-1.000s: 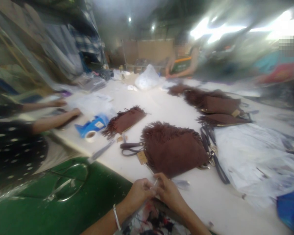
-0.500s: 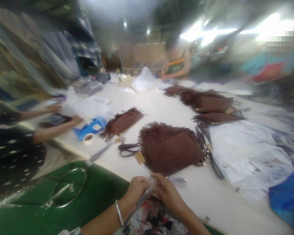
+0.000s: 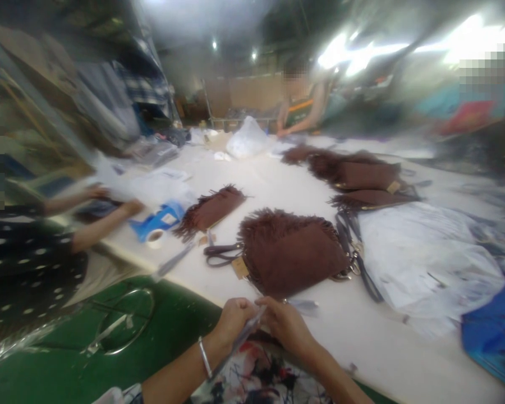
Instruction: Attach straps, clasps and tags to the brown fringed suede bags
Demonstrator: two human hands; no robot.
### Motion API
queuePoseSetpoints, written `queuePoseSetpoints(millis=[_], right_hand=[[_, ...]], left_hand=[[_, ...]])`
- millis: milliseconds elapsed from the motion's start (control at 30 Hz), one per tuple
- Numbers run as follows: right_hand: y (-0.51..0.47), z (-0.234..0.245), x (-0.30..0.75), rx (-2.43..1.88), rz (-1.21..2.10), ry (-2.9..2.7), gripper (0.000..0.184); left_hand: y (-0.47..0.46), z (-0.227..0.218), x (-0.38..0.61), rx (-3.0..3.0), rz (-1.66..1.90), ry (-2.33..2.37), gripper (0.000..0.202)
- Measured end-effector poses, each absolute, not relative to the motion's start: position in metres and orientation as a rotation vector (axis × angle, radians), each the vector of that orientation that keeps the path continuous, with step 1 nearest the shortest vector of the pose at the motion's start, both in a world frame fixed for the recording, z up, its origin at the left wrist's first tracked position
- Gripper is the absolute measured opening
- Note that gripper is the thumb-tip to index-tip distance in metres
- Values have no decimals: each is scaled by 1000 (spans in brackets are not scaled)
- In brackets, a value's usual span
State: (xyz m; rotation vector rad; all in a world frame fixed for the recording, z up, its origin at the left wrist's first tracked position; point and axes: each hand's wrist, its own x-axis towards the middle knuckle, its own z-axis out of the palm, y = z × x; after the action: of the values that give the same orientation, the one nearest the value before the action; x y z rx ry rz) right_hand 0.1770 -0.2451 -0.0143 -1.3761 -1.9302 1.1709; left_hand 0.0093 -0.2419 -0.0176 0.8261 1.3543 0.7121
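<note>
At the table's near edge my left hand (image 3: 236, 320), with a silver bangle on the wrist, is closed on a thin grey strip (image 3: 247, 330) with a plastic-like sheen. My right hand (image 3: 284, 322) meets it, fingers pinched on the strip's upper end. The strip runs down along my left forearm; its lower part is hidden. Just beyond my hands lies a brown fringed bag (image 3: 299, 255) with a wrist strap (image 3: 222, 253) and a tan tag (image 3: 239, 268). A similar grey strip (image 3: 303, 306) rests on the table beside my right hand.
A smaller fringed bag (image 3: 215, 210) and a blue tape dispenser (image 3: 157, 221) lie left of centre. More brown bags (image 3: 368, 175) are stacked at the right, behind white plastic bags (image 3: 429, 264). A co-worker's arms (image 3: 105, 221) reach in from the left. Another person (image 3: 301, 109) sits at the far end.
My hands stay nearly in place, still pinching the strip. The co-worker at the left has shifted slightly right in view, and the white plastic by their hands has moved.
</note>
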Motion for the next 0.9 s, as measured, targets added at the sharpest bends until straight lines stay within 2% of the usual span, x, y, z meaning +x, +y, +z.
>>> queuePoseSetpoints(millis=[233, 433, 567, 900], right_hand=[[-245, -18, 181, -1275, 1163, -1961, 33], [-242, -18, 184, -1393, 849, -2250, 26], [-235, -21, 188, -1306, 692, -2486, 17], [-227, -21, 199, -1092, 764, -2488, 17]], left_hand=[[-241, -13, 12, 796, 693, 1379, 15], [-238, -16, 10, 803, 659, 1375, 16], [-238, -18, 11, 744, 636, 1367, 15], [-240, -11, 19, 686, 661, 1365, 17]])
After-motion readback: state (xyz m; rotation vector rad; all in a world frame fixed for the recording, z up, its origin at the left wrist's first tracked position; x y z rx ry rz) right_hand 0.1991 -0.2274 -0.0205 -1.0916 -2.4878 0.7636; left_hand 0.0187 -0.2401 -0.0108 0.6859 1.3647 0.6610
